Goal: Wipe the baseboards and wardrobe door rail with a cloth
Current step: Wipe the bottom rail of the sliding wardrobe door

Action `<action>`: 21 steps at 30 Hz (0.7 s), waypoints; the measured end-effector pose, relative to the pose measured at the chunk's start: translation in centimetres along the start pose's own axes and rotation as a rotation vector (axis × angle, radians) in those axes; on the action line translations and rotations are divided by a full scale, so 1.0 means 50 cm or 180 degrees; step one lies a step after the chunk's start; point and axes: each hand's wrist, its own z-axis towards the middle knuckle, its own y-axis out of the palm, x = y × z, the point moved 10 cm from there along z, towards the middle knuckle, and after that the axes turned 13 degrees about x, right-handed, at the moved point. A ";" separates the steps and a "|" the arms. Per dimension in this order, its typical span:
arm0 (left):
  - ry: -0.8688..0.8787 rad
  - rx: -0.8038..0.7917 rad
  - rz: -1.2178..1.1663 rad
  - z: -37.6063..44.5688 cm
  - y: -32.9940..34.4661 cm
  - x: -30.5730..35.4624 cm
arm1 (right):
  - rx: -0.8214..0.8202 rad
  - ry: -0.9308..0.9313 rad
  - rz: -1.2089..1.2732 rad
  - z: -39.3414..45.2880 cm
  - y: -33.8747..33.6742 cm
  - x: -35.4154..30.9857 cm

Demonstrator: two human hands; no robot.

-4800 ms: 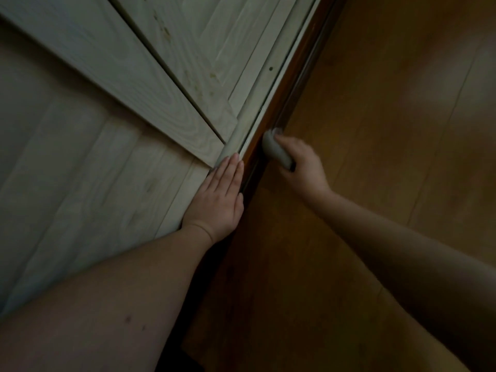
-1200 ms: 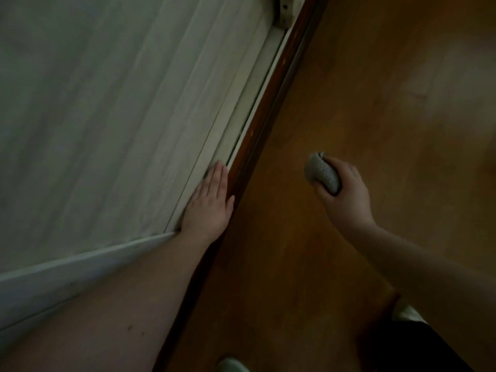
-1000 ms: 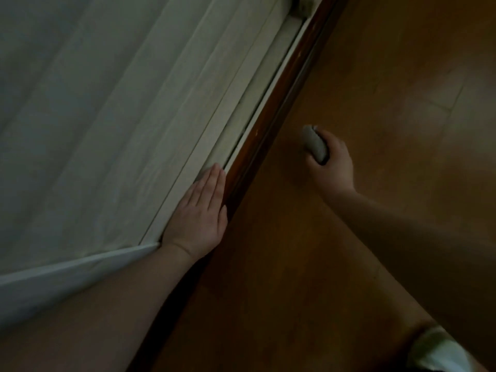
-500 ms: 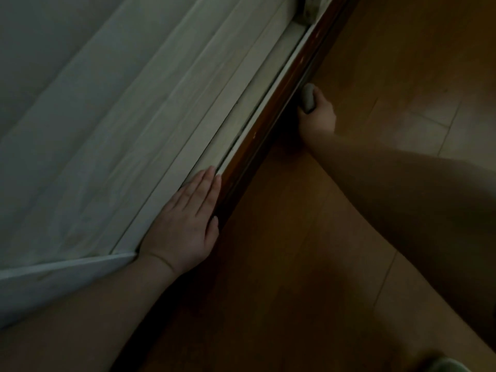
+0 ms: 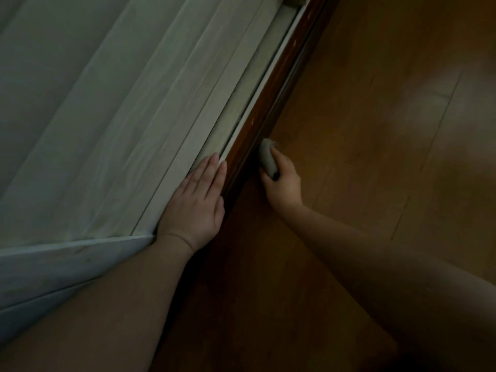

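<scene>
My right hand [image 5: 281, 183] grips the wadded cloth [image 5: 267, 159] against the dark rail [image 5: 271, 103]; my left hand [image 5: 197, 200] lies flat beside it. The small wad could skip dust in the groove.

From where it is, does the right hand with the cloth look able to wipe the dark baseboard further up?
Probably yes: the right hand holds the cloth against the baseboard, and nothing visible blocks that strip.
</scene>
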 end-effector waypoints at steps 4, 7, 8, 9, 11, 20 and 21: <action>0.0003 -0.0025 -0.0091 -0.002 0.004 -0.002 | -0.0074 0.0095 0.0117 -0.097 0.033 0.025; -0.0003 -0.0031 -0.0124 -0.001 0.007 -0.003 | -0.0112 0.0199 0.0120 -0.169 0.061 0.043; 0.0000 -0.0049 -0.0128 -0.001 0.008 -0.003 | -0.0159 0.0236 0.0089 -0.191 0.072 0.049; -0.0010 -0.0077 -0.0132 -0.001 0.008 -0.003 | -0.0206 0.0261 0.0055 -0.213 0.082 0.056; -0.0021 -0.0121 -0.0154 -0.002 0.009 -0.003 | -0.0262 0.0268 0.0016 -0.245 0.094 0.063; -0.0014 -0.0082 -0.0068 -0.003 0.010 -0.006 | -0.1449 -0.0924 -0.0840 -0.264 0.078 0.083; 0.0003 -0.0083 -0.0066 -0.003 0.011 -0.005 | -0.1432 -0.1030 -0.0920 -0.238 0.056 0.086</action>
